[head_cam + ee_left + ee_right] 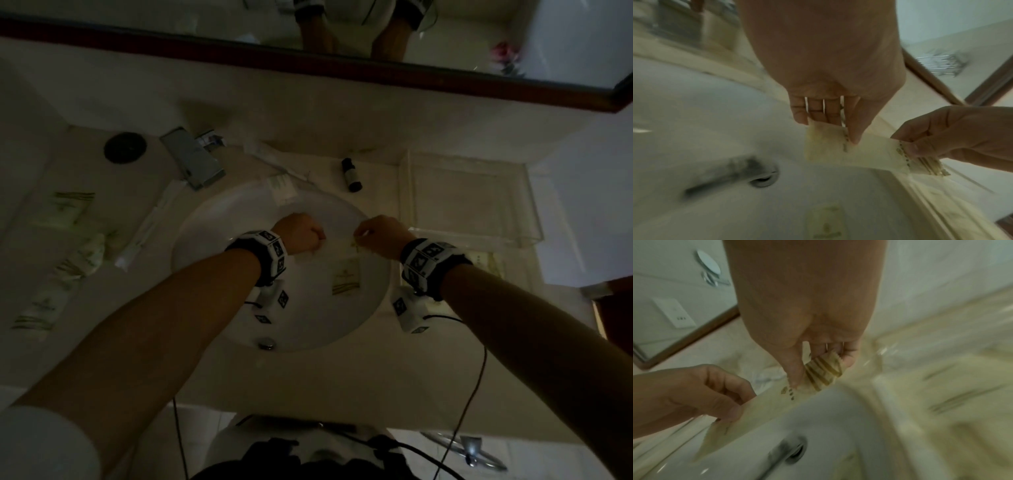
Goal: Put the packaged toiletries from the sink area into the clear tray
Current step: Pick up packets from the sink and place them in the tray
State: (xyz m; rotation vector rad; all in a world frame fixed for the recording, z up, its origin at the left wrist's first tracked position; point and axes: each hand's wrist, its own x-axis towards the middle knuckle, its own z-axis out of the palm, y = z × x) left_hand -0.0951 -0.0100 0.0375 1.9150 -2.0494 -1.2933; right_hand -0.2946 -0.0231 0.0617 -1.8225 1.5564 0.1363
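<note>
A cream toiletry packet with a striped end is stretched between both hands over the white basin. My left hand pinches its plain end between thumb and fingers. My right hand pinches the striped end. In the head view the left hand and right hand are close together above the basin, and the packet is barely visible there. The clear tray sits on the counter just right of the right hand. Another packet lies inside the basin.
Several more packets lie on the left counter beside a long wrapped toothbrush. A chrome faucet and a small dark-capped bottle stand behind the basin. One packet lies near the tray. A mirror runs along the wall.
</note>
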